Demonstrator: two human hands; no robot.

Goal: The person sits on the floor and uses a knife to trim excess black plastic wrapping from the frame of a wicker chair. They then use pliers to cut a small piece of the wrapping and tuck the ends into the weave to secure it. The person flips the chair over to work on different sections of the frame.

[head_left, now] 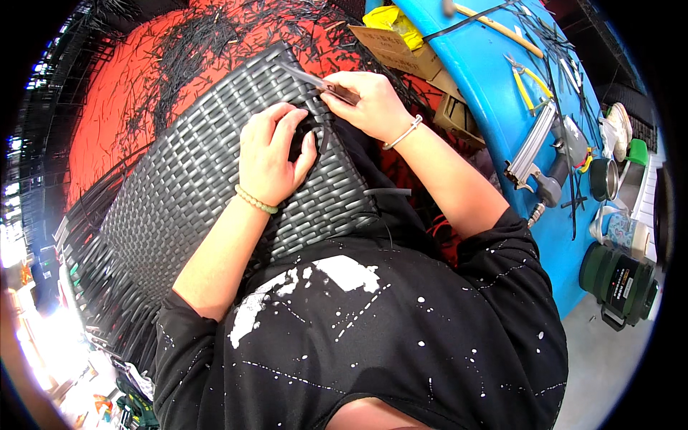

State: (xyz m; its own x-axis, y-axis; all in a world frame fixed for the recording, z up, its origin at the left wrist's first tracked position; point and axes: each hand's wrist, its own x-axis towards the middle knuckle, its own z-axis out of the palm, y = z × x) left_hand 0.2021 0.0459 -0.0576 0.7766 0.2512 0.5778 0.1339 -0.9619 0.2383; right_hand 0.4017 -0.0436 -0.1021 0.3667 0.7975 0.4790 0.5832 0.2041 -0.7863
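Observation:
A black woven rattan-like panel [193,172] lies tilted in front of me, close to my body. My left hand [271,150] rests on its upper right part, fingers bent and gripping at the weave, the thumb a little apart from them. Beside the thumb, a loose black strip [324,136] hangs at the panel's edge. Just beyond, my right hand [367,104] is closed around a dark-handled tool with a narrow grey blade [299,73]. The blade is blurred and reaches over the panel's far corner; its exact kind cannot be made out.
Black strip scraps [193,57] litter the red surface [107,136]. At right, a blue table [487,79] bears a hammer [498,30], yellow-handled pliers [527,86] and a staple gun [541,161]. A cardboard box [394,51] stands beside it. Long loose strands [107,287] fringe the panel's left.

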